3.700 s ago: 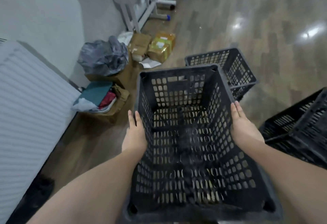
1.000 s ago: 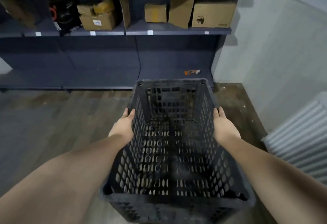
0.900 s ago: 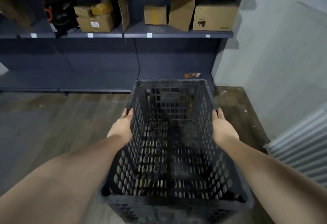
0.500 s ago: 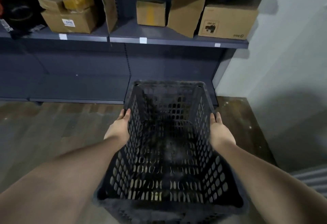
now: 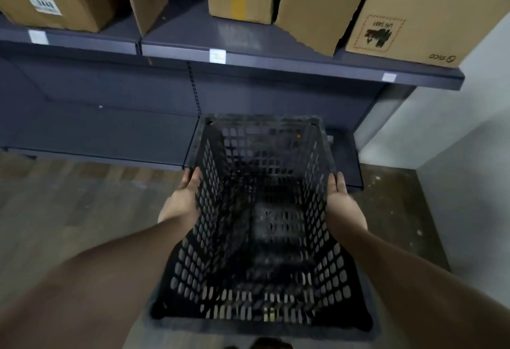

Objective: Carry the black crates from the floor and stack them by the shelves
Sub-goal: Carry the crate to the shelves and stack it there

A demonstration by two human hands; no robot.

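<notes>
I carry one black perforated crate (image 5: pixel 262 227) in front of me, its open top facing up and its inside empty. My left hand (image 5: pixel 183 199) presses flat against its left wall with straight fingers. My right hand (image 5: pixel 342 202) presses flat against its right wall the same way. The crate hangs above the wooden floor, its far rim close to the base of the dark grey shelves (image 5: pixel 248 56).
Cardboard boxes (image 5: pixel 414 15) stand on the shelf above. The low bottom shelf (image 5: pixel 105 130) runs along the floor. A white wall (image 5: pixel 455 133) closes the right side, leaving a strip of dusty floor (image 5: pixel 392 210) in the corner.
I turned from the crates on the floor and walked to the shelves with the crate between my hands. In the last second the shelves came much closer.
</notes>
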